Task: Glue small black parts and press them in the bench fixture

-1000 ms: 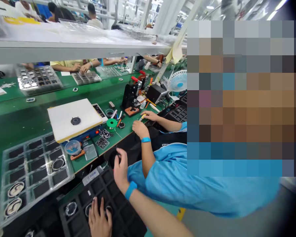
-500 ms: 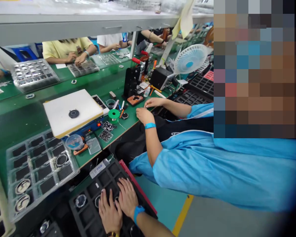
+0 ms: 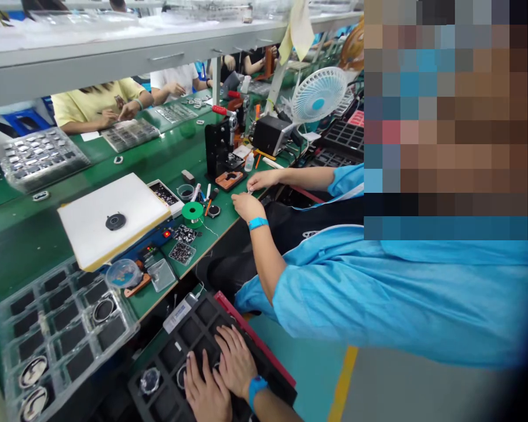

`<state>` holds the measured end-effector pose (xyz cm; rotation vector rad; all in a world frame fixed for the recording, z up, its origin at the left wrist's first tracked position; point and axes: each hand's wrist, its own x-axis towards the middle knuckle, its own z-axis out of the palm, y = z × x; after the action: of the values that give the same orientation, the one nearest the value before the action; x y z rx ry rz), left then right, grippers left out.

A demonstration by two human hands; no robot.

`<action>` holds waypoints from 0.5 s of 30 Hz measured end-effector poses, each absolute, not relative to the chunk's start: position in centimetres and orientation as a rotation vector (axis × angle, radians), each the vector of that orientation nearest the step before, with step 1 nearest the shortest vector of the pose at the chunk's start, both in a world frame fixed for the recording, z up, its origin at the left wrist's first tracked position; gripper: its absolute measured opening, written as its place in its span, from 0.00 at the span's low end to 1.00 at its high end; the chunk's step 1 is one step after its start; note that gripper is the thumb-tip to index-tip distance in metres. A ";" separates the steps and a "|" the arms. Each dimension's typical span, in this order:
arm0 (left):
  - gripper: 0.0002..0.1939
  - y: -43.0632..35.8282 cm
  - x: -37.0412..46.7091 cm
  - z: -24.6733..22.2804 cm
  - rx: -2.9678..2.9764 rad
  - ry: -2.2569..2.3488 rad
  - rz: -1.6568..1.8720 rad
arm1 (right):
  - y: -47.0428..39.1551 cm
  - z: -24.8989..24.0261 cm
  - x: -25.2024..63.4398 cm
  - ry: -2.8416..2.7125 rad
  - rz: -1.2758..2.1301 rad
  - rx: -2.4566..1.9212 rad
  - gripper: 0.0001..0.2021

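Observation:
My left hand [image 3: 210, 390] lies palm down over a black foam tray [image 3: 187, 334], its fingers stretched and slightly apart. Part of a round, ring-like watch piece [image 3: 180, 375] peeks out beside those fingers. Just to the right, my right hand [image 3: 238, 360], with a blue band at the wrist, also rests flat on the tray with fingers extended. Whatever lies beneath the palms is hidden. A round watch part in clear wrap [image 3: 150, 381] sits in a compartment left of my hands. A grey-white labelled strip [image 3: 176, 315] lies at the tray's far corner.
On the left stands a clear plastic tray [image 3: 66, 316] with a few round watch parts. A white pad [image 3: 114, 240] on a blue device carries a black disc [image 3: 115, 221]. Seated close by on the right, a co-worker in blue [image 3: 325, 293] handles something small.
The view has shifted, so the bench appears further left and the foam tray slightly lower and to the right. Both my hands stay flat on the tray.

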<state>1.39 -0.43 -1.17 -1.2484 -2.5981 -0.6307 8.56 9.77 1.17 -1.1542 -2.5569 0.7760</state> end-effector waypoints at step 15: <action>0.41 -1.0 0.9 -4.4 -1.244 -2.515 -0.672 | 10.2 2.3 8.6 -2.583 0.448 -1.106 0.28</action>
<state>0.87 -0.99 -4.35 -1.2436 -2.5154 -0.6718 8.60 10.19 2.27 -1.1059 -2.5834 0.4484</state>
